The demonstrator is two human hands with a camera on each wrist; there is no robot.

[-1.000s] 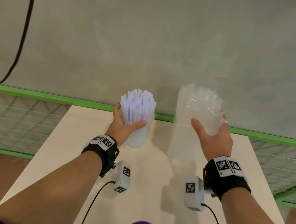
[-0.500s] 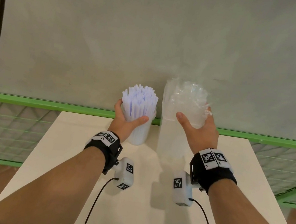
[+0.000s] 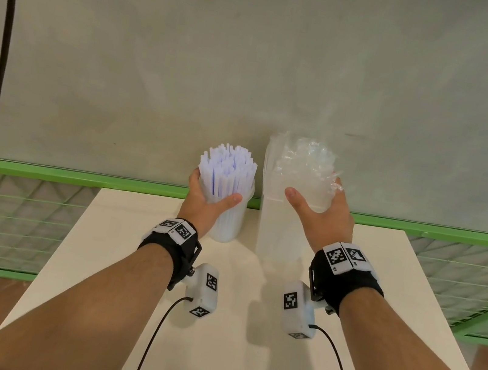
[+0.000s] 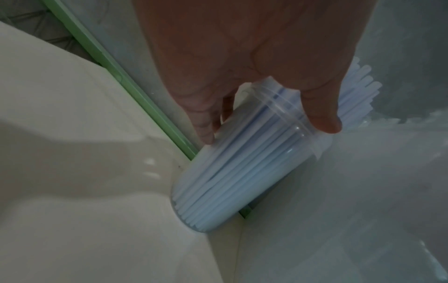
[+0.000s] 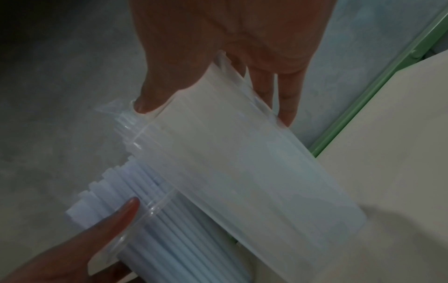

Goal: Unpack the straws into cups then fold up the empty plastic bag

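Translucent plastic cup [image 3: 231, 215] full of white straws [image 3: 227, 171] stands upright at far edge of white table [image 3: 115, 260] | left hand [image 3: 201, 206] wraps around this cup | right hand [image 3: 320, 219] grips crumpled clear plastic bag [image 3: 302, 168] in a second cup [image 3: 280, 232] just beside the first

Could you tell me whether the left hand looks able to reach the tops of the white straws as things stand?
Probably not at once: the left hand grips the clear plastic cup holding the white straws. Nothing covers their tops, so letting go should free the way.
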